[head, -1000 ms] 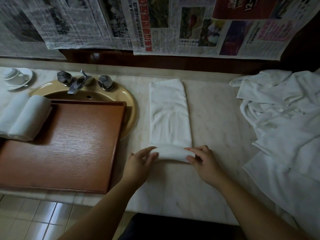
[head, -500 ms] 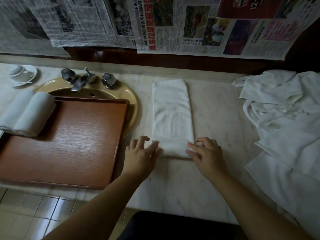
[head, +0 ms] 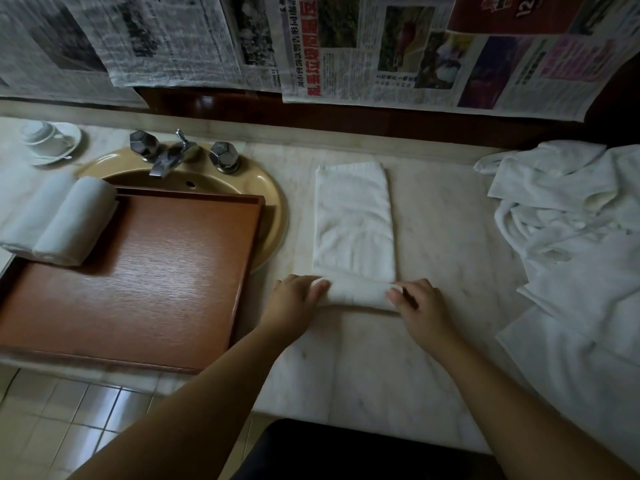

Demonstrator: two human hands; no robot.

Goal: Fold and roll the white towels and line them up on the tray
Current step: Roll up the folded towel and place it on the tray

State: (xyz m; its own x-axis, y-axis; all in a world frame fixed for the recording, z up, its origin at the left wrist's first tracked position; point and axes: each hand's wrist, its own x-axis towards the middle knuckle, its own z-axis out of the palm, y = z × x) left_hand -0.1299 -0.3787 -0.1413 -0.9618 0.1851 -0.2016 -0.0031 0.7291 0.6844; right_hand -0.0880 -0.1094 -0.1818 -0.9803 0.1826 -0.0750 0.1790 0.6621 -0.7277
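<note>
Here, newspaper [head: 381, 46] w/ unreadable print, towel [head: 353, 223]

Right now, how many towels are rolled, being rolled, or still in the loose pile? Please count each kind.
Finished rolls on the tray: 2
Towel being rolled by both hands: 1
Loose pile: cannot count, towels overlap
Total countable: 3
</note>
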